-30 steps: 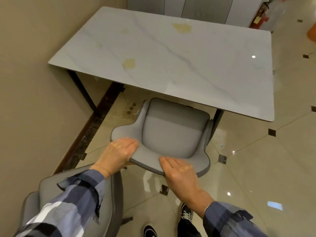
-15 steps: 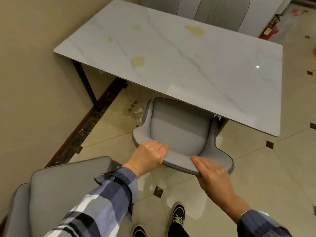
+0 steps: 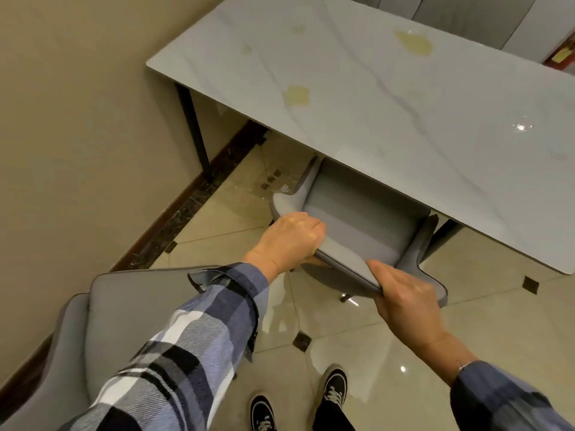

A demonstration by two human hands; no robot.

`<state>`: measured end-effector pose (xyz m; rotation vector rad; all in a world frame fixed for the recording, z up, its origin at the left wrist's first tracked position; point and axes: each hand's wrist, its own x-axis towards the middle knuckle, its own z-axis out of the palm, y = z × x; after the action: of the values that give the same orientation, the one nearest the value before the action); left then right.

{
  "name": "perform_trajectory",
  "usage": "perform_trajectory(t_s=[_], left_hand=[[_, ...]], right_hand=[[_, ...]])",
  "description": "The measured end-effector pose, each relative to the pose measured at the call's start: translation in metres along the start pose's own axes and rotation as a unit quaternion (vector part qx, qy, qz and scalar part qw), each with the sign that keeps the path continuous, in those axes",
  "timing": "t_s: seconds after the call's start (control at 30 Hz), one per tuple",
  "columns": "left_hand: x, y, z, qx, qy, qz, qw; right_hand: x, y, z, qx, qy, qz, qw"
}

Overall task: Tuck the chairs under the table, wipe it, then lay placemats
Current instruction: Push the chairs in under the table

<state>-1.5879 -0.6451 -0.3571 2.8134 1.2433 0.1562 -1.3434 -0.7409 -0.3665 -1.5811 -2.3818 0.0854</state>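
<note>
At the lower left of the frame a second chair (image 3: 130, 309) stands on the floor (image 3: 217, 219) near the wall (image 3: 77, 119), well apart from the tabletop (image 3: 389, 98), so I judge it is not tucked in yet. In the middle of the frame, the left hand (image 3: 289, 241) grips the top edge of the backrest of a grey chair (image 3: 361, 219), with the fingers curled over the edge and the thumb below it. To the right of it, the right hand (image 3: 404, 297) holds the same backrest edge, the thumb on top and the fingers hidden behind the backrest. The front of the seat of this chair is already below the near edge of the tabletop, but the backrest stands out from it, so this chair seems only partly pushed in. On the tabletop, in the upper middle and upper right of the frame, there are yellowish stains (image 3: 297, 95), one near the left side and a larger one further to the right, with some faint smaller marks. From this I judge that the wiping is not done. No placemats and no cloth show anywhere in the picture. At the top right, behind the tabletop, the grey backs of other chairs (image 3: 466, 17) show, close to the far edge. So the task seems to be in its first step: the chairs first, then wiping, then the placemats.
</note>
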Motion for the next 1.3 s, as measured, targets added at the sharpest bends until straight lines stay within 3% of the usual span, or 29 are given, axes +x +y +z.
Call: perform_trajectory(t_s=[0.17, 0.3, 0.47, 0.57, 0.8, 0.9, 0.97, 1.1, 1.3], left_hand=[[0.0, 0.017, 0.008, 0.012, 0.009, -0.018, 1.0], [-0.001, 0.032, 0.008, 0.013, 0.011, -0.021, 1.0], [-0.002, 0.045, -0.01, 0.022, -0.087, -0.078, 0.993], [-0.005, 0.061, -0.024, 0.043, -0.112, -0.107, 0.987], [-0.069, 0.059, -0.066, -0.045, -0.118, -0.125, 0.984], [-0.147, 0.037, -0.093, -0.073, -0.15, -0.166, 0.972], [-0.221, 0.024, -0.104, -0.074, -0.196, -0.217, 0.953], [-0.36, 0.015, -0.107, -0.088, -0.301, -0.328, 0.891], [-0.501, 0.043, -0.117, -0.147, -0.327, -0.435, 0.826]], right_hand=[[-0.001, 0.011, -0.01, 0.002, -0.051, -0.02, 0.999], [-0.014, 0.006, -0.017, 0.006, -0.062, 0.021, 0.998], [-0.015, -0.004, -0.014, 0.016, -0.075, 0.097, 0.992], [-0.018, -0.009, -0.022, 0.008, -0.094, 0.105, 0.99], [-0.015, -0.038, -0.049, 0.014, -0.147, 0.164, 0.975], [-0.016, -0.091, -0.049, -0.031, -0.094, 0.125, 0.987], [-0.021, -0.153, -0.044, -0.003, -0.097, 0.074, 0.993], [-0.041, -0.278, -0.028, 0.098, -0.175, -0.065, 0.977], [-0.096, -0.406, -0.012, 0.162, -0.312, -0.2, 0.914]])
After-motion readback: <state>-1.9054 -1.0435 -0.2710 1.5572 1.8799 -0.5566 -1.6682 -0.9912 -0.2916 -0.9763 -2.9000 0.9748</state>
